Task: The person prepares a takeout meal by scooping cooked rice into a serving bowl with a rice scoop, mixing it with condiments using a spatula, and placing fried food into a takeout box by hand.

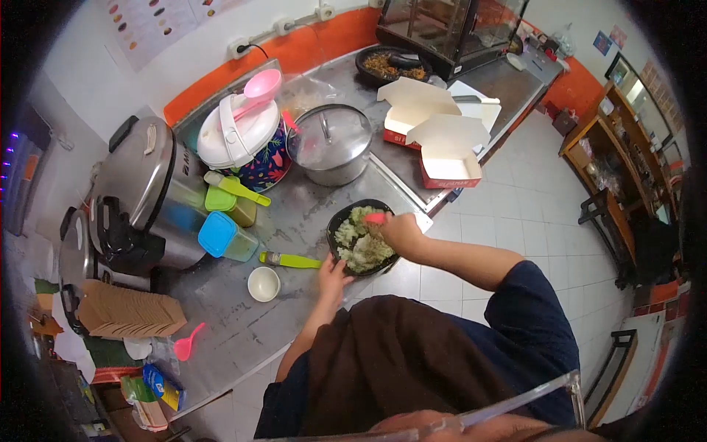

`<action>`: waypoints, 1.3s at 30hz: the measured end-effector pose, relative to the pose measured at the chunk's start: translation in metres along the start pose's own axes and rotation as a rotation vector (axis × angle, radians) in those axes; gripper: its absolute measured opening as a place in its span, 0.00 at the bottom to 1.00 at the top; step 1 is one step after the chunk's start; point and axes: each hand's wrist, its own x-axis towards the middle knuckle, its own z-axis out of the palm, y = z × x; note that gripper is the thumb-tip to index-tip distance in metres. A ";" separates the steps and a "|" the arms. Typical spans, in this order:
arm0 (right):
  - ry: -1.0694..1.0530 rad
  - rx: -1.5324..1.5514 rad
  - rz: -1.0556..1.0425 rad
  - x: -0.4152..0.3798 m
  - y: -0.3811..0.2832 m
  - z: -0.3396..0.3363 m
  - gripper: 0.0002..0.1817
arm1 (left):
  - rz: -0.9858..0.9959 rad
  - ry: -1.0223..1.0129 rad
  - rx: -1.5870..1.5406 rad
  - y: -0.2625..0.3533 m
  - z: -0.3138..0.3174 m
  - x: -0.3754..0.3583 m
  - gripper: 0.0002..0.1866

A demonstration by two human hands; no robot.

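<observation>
A black bowl (331,234) of pale green-white rice (361,250), mottled with darker bits, sits near the edge of the metal table. My left hand (333,281) grips its near left rim, thumb and fingers against the side. Above the rice on the right, my right hand (403,234) is closed around a pink spoon-like utensil (375,218); its lower end is hidden. Left of the bowl lie a green-handled brush (294,261) and a small white cup (264,284).
A lidded pot (328,151), a floral rice container (254,158) and a large pressure cooker (158,199) stand behind. Open cardboard boxes (451,173) are at the right. Stacked brown trays (132,309) and a pink spoon (185,345) lie left. The table edge (247,365) runs close to me.
</observation>
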 end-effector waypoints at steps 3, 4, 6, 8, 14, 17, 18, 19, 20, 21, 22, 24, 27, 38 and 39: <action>-0.307 0.118 0.015 -0.009 0.001 0.004 0.07 | 0.006 -0.040 0.058 -0.002 -0.004 0.000 0.22; -0.308 0.116 0.015 -0.011 0.004 0.004 0.07 | 0.008 -0.036 0.012 -0.002 -0.003 -0.001 0.22; -0.291 0.336 -0.172 -0.014 0.012 0.003 0.10 | 0.009 -0.034 -0.038 -0.002 -0.001 -0.001 0.21; -0.334 0.380 -0.290 -0.007 0.012 0.017 0.11 | -0.022 -0.049 -0.015 -0.003 -0.004 0.002 0.21; -0.589 0.931 -0.466 0.014 0.019 0.036 0.16 | -0.011 -0.133 -0.033 -0.010 -0.016 0.007 0.21; -0.844 1.443 -0.062 0.010 0.026 0.058 0.16 | -0.027 -0.105 -0.028 -0.002 -0.011 -0.001 0.22; -0.830 1.436 -0.066 0.010 0.033 0.055 0.16 | -0.012 -0.111 -0.030 -0.001 -0.010 0.002 0.22; -0.840 1.499 -0.016 0.008 0.040 0.052 0.16 | 0.011 -0.104 -0.009 -0.003 -0.010 0.003 0.23; -0.861 1.568 0.039 0.002 0.043 0.050 0.16 | 0.022 -0.093 0.015 -0.005 -0.011 0.002 0.24; -0.851 1.555 0.025 -0.001 0.050 0.047 0.16 | 0.013 -0.106 0.014 -0.006 -0.014 0.003 0.26; -0.848 1.497 0.059 -0.002 0.055 0.042 0.16 | 0.008 -0.106 0.017 -0.009 -0.015 0.003 0.26; -0.801 1.558 0.133 -0.006 0.066 0.033 0.17 | 0.097 -0.020 0.098 -0.003 -0.011 -0.001 0.25; -0.588 1.303 0.081 -0.013 0.073 0.004 0.17 | 0.204 0.038 0.214 -0.010 -0.013 0.005 0.25; -0.184 0.579 0.123 -0.011 -0.037 0.024 0.08 | 0.038 -0.052 0.139 -0.003 -0.018 0.008 0.29; -0.184 0.578 0.122 -0.010 -0.030 0.013 0.08 | 0.062 -0.044 0.164 -0.001 -0.017 0.007 0.30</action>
